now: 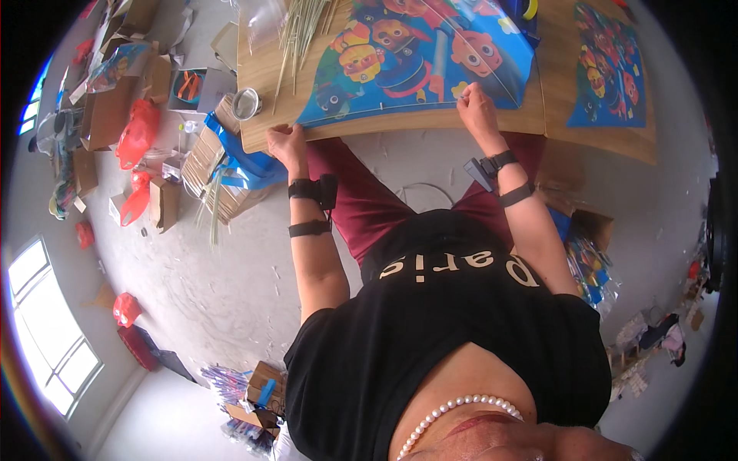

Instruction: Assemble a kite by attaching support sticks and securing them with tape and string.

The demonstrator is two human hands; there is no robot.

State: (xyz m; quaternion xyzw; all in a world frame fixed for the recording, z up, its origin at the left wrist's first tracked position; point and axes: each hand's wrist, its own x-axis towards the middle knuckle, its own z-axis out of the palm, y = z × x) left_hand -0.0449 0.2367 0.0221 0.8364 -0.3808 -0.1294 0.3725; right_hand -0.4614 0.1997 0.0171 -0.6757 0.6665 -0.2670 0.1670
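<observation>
A blue kite (415,61) printed with colourful cartoon figures lies on the wooden table in front of me, its long edge toward me. A thin pale rod runs along that near edge, and another line crosses the right part. My left hand (287,146) is closed at the table's front edge, its fingers pinching the kite's left tip. Over the near edge further right, my right hand (478,114) is closed in a pinch. A small pale bit shows at its fingertips, too small to name.
Thin sticks (300,34) lie at the table's far left, with a small round container (247,104) at the corner. Another printed sheet (611,73) rests on the right. A tape roll (530,9) is at the back. Cardboard boxes (111,111) and red bags (138,132) crowd the left floor.
</observation>
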